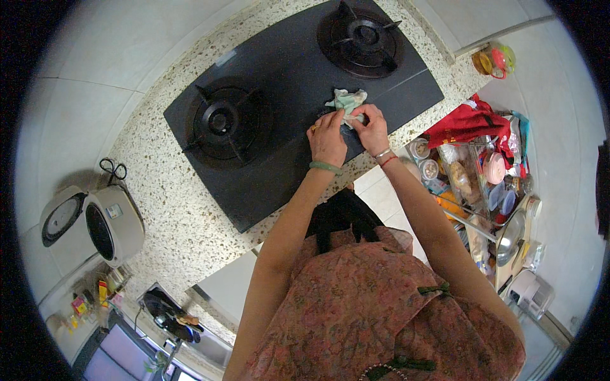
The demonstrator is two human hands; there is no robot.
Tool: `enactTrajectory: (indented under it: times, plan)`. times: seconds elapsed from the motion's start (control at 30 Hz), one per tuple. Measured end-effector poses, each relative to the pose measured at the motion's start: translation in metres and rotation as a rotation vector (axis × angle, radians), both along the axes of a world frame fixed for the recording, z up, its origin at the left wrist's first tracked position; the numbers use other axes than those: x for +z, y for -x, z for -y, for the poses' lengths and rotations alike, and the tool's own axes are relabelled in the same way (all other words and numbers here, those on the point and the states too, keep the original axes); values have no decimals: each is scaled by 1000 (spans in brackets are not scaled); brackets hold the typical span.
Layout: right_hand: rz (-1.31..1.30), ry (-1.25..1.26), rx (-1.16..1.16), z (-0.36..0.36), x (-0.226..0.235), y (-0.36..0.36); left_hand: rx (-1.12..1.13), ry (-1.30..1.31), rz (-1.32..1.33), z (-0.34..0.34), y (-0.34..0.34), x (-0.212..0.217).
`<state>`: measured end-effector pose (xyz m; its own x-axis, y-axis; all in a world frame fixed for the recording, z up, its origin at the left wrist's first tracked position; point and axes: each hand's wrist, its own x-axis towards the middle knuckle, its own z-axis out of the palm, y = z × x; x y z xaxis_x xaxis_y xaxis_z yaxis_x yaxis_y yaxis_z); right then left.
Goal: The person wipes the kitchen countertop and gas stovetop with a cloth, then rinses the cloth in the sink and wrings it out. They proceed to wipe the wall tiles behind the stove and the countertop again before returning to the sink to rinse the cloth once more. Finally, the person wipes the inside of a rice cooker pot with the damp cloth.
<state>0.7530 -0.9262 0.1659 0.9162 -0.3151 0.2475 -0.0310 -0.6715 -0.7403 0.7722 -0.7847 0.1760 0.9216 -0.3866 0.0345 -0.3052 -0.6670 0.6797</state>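
A crumpled, pale green-and-white cloth [347,100] lies on the black gas cooktop [286,108], near its front edge and closer to the right burner. My left hand [328,140], with a green bangle at its wrist, has its fingers bent against the cloth's near left side. From the right, my right hand [372,132] pinches the same cloth between thumb and fingers; a bracelet and a red string circle that wrist. Both hands almost meet over the cloth, and their fingers hide part of it.
The left burner [220,122] and right burner [365,35] carry raised pan supports. A rice cooker [114,223] with its lid up stands on the speckled counter [171,203]. Right of the counter is a crowded rack with a red cloth [464,124], jars and a metal lid [510,239].
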Motion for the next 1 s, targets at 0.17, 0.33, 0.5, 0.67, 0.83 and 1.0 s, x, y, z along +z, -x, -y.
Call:
enactTrajectory:
  times: [0.17, 0.33, 0.5, 0.67, 0.83, 1.0]
  plan:
    - [-90, 26, -78, 11, 4, -23, -9, -6, -27, -2, -14, 2]
    - [38, 6, 271, 26, 32, -47, 38, 76, 73, -11, -35, 7]
    - [-23, 94, 597, 36, 5, -58, -52, -37, 72, -10, -41, -1]
    - [-33, 106, 463, 55, -13, -35, -107, -159, 16, 10, -32, 0]
    - [30, 222, 155, 34, -8, 9, -254, -177, -25, 32, -48, 1]
    - [-7, 204, 24, 17, -6, 45, -396, -259, -119, 57, -49, 16]
